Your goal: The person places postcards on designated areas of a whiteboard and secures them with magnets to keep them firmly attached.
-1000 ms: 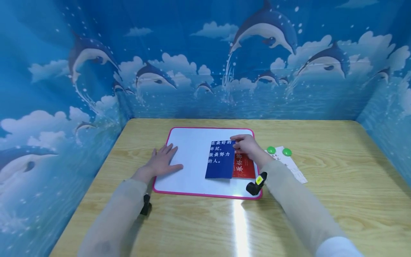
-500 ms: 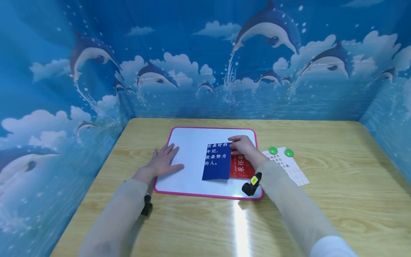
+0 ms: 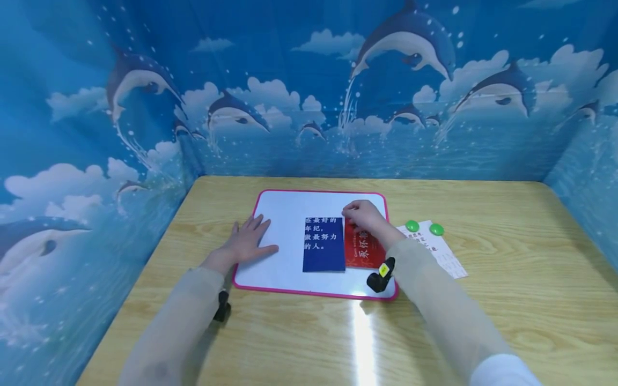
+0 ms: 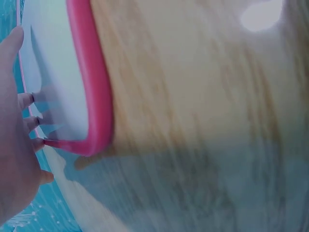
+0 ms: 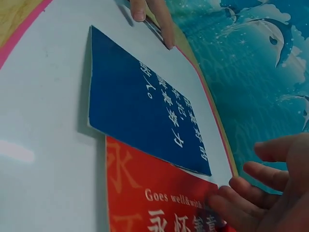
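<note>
A blue card point(image 3: 323, 258) with white Chinese writing lies on a pink-edged whiteboard point(image 3: 282, 212). Its right side overlaps a red card point(image 3: 365, 253), which is partly covered by my right hand point(image 3: 365, 214). In the right wrist view, that hand's loosely bent fingers are spread apart, off the blue card point(image 5: 128, 92) and over the upper end of the red card point(image 5: 140, 181). Nothing shows between them. My left hand point(image 3: 245, 245) rests palm down on the board's left part, fingers spread.
Right of the board, a white card point(image 3: 446, 256) with writing lies on the wooden table point(image 3: 521, 241), two green round pieces point(image 3: 412, 225) at its top. A black wrist camera point(image 3: 379, 281) overlaps the board's lower right corner. A dolphin-print curtain point(image 3: 289, 150) stands behind.
The blue card has shifted left and now lies flatter, showing more of the red card. My right hand has let go of its upper right corner. The left hand stays in place.
</note>
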### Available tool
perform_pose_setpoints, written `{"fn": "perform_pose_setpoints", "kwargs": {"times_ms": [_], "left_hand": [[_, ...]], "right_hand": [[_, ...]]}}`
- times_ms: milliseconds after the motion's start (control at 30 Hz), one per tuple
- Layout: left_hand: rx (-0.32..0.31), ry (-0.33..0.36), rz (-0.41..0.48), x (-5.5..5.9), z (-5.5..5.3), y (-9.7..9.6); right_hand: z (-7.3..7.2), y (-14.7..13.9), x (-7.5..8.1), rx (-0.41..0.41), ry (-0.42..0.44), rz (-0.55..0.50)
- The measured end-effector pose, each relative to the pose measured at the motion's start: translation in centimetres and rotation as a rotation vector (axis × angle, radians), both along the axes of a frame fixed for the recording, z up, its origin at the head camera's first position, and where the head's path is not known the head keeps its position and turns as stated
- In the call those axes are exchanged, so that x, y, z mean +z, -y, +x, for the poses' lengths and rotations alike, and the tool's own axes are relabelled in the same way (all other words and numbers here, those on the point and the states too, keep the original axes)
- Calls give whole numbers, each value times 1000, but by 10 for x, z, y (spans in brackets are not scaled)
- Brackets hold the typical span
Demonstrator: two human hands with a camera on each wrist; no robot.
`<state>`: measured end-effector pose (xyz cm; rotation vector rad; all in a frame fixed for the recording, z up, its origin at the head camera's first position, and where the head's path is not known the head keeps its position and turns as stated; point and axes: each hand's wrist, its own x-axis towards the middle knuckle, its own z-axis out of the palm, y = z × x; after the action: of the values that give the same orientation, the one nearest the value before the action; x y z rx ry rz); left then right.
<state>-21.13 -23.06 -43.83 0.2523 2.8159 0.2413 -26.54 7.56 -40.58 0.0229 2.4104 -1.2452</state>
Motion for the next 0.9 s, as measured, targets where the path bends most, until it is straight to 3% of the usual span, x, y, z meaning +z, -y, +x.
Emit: {"fn": "perform_pose_setpoints", "kwargs": {"times_ms": [133, 267, 633, 900], "left_hand": [[-10, -6, -15, 5, 1, -6], [-64, -26, -20, 10, 3, -16], [-179, -56, -16, 15, 3, -46], [-293, -37, -17, 19, 7, -78]], "right_hand": [[4, -10, 5, 78, -180, 177], [6, -21, 7, 107, -254, 245], [6, -39, 0, 88, -285, 385], [11, -46, 2, 32, -295, 399]]}}
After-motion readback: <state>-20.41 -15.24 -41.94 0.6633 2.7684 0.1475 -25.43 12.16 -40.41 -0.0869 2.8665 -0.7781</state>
